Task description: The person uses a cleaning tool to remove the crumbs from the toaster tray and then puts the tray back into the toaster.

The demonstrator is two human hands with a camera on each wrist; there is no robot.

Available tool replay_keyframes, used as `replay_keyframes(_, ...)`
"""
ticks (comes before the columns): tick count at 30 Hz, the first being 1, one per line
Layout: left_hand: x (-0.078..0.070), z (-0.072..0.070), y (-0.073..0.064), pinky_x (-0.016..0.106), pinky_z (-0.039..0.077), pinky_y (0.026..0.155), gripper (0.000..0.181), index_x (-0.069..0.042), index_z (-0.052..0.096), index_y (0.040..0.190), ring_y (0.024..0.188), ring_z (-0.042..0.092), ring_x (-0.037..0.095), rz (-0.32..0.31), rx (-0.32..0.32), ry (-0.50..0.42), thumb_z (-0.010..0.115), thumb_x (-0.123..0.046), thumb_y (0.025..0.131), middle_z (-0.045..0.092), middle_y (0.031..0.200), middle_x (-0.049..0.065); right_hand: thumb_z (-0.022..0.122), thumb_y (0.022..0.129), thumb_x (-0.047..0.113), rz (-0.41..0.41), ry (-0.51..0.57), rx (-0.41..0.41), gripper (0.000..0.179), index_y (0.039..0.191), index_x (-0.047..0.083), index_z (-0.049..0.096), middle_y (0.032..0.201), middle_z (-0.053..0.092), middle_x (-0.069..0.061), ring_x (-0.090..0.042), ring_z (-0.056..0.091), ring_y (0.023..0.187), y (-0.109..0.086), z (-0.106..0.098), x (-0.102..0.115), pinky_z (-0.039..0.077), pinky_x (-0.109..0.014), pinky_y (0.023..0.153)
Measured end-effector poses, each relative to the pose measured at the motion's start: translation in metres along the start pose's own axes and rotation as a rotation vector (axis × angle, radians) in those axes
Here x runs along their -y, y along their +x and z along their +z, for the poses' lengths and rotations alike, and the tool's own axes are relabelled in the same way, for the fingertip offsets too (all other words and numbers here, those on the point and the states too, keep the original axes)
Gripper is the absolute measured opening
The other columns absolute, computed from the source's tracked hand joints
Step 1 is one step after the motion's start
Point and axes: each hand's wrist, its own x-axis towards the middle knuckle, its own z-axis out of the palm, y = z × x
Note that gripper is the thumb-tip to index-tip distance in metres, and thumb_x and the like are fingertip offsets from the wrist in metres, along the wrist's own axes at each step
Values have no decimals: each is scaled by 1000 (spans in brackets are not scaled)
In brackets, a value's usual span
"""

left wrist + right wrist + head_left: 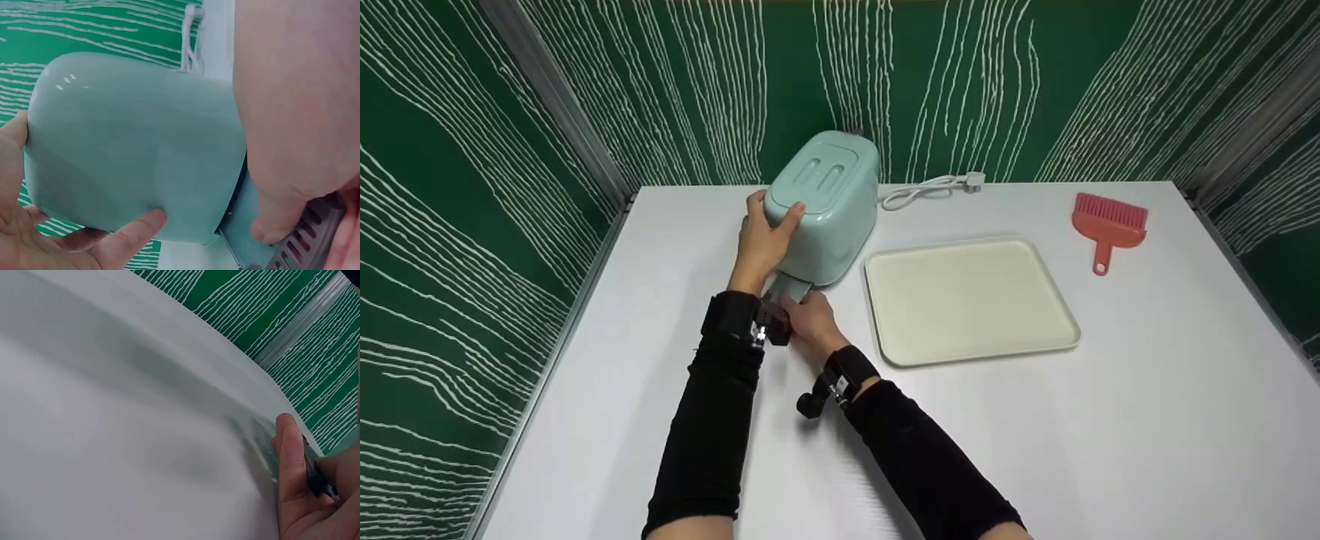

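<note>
A mint-green two-slot toaster [829, 232] is on the white table near the back wall. My left hand [763, 244] grips its near left end, thumb on the top edge and fingers round the side. From the toaster's lower near end sticks out a flat green crumb tray [243, 216] with a dark slotted part [304, 233]. My right hand [814, 321] pinches this tray between thumb and fingers, below the left wrist. In the right wrist view the right hand's fingers [292, 464] lie along the tray's dark edge, close over the table.
A cream rectangular tray [975, 304] lies right of the toaster. A white cord with a plug [975, 181] runs along the table's back edge. At the back right are a red brush and dustpan [1110, 225]. Green walls with white lines [720, 90] surround the table.
</note>
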Motion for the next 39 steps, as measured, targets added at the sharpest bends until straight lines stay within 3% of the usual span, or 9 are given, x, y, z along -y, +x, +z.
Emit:
replay_keyframes(13,-3,2,-1,55,37,130,82,-14,22,167,155,41,36,-29,8,13,57,-57,107,40,165,22,62,104,21,-78,-15,20,56,57,19,32,59,29,8,-12,32,57,-17,3,-3,27,-22,54)
replay_keyframes(17,-4,2,-1,55,36,130,82,-14,22,167,156,40,35,-37,10,15,57,-57,106,39,166,22,62,106,23,-42,58,35,48,63,18,41,58,41,8,-10,43,56,-24,4,-1,35,-19,54)
replay_keyframes(23,-4,2,0,55,34,131,83,-15,21,167,157,39,35,-47,16,18,57,-59,106,37,166,21,56,109,11,9,272,115,34,77,13,49,58,61,2,-6,63,51,-33,6,-1,52,-15,51)
replay_keyframes(31,-3,2,1,55,33,132,82,-14,22,167,158,38,35,-34,16,12,57,-57,107,38,167,21,58,94,-3,-59,84,82,35,67,17,46,60,51,4,-8,56,55,-40,6,-3,48,-14,54)
replay_keyframes(32,-4,2,1,55,33,132,82,-14,22,167,158,38,35,-34,17,9,57,-57,107,38,167,21,58,94,-3,-59,83,81,35,67,17,46,61,51,4,-8,56,56,-41,6,-3,48,-15,54)
replay_keyframes(36,-4,2,1,55,34,132,81,-14,23,166,157,39,35,-26,21,8,57,-57,107,38,167,21,45,94,-12,-7,243,135,33,73,13,49,68,58,-2,-21,75,63,-46,8,-3,63,-22,61)
replay_keyframes(39,-4,1,0,55,34,131,80,-13,24,165,157,40,35,-16,18,6,58,-56,107,39,167,22,44,91,-14,-7,219,135,32,73,12,48,72,58,-3,-25,76,71,-50,8,-4,63,-22,64)
